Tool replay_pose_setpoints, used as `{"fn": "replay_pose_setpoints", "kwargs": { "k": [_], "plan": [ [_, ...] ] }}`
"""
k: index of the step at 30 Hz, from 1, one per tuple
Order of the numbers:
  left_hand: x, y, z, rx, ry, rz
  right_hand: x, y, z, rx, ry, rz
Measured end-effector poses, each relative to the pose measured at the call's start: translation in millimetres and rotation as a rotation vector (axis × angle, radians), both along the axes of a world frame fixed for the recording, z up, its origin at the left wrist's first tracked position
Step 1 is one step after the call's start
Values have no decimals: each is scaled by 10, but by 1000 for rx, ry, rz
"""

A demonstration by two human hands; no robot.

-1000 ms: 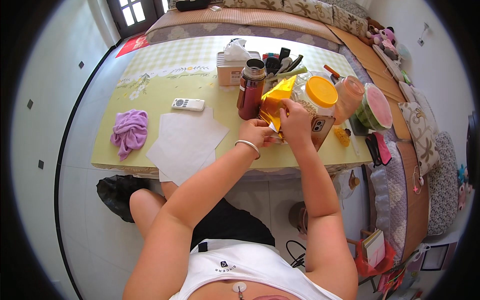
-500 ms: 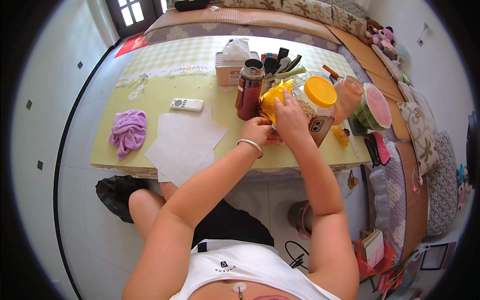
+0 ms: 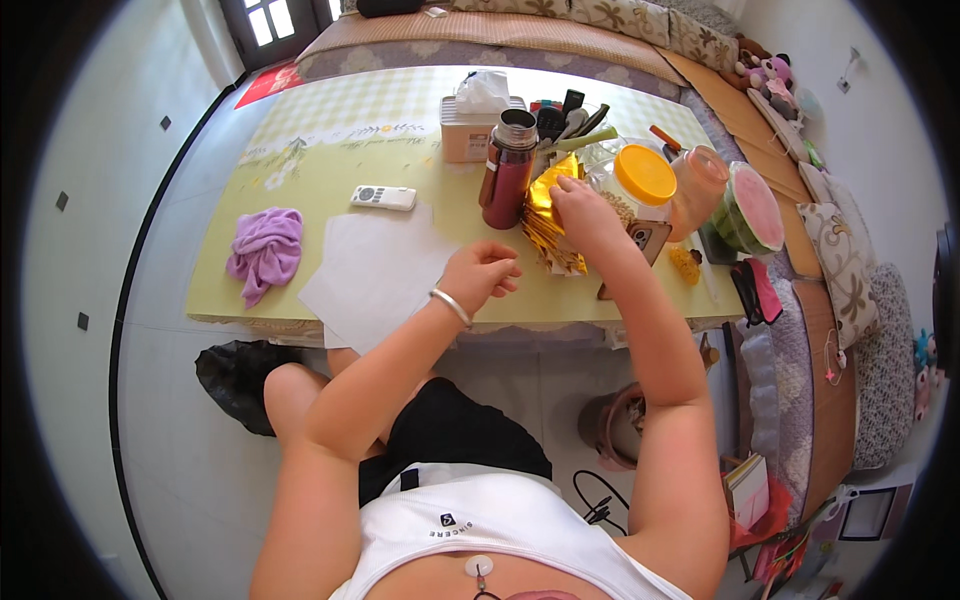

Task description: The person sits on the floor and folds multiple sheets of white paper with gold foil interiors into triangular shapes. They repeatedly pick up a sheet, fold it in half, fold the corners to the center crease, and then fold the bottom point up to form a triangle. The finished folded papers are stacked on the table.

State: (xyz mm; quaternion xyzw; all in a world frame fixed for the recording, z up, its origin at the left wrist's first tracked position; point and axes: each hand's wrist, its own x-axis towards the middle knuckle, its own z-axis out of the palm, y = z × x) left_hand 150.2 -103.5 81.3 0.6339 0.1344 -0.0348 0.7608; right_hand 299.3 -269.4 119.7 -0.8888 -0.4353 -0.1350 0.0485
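Observation:
My right hand (image 3: 592,218) is closed on the upper edge of a shiny gold foil packet (image 3: 545,215), its fingertips pressed to the crinkled material. Strips or folded layers show at the packet's lower end. My left hand (image 3: 483,275), with a silver bangle at the wrist, hovers over the table's near part, loosely curled with nothing in it. Left of the packet stands an uncapped dark red thermos (image 3: 508,175). To its right are a clear jar with a yellow lid (image 3: 645,174) and a phone (image 3: 650,238), partly hidden by my right hand and forearm.
White paper sheets (image 3: 370,270), a remote control (image 3: 384,197) and a purple cloth (image 3: 265,252) lie on the left. Behind stands a tissue box (image 3: 467,135). A pink-lidded jar (image 3: 697,185) and cut watermelon (image 3: 750,210) are at right. A bucket (image 3: 607,425) stands below the table.
My left hand has come away from the gold foil packet and moved left. My right hand still grips the packet, whose layered lower end is now exposed.

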Motion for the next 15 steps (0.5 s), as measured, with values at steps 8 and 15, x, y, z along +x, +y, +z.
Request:
{"fn": "replay_pose_setpoints", "kwargs": {
  "k": [8, 15],
  "plan": [
    [-1256, 352, -270, 138, -134, 161, -148, 138, 178, 94, -169, 91],
    [-2406, 317, 1054, 682, -919, 274, -1003, 426, 251, 465, -59, 456]
  ]
}}
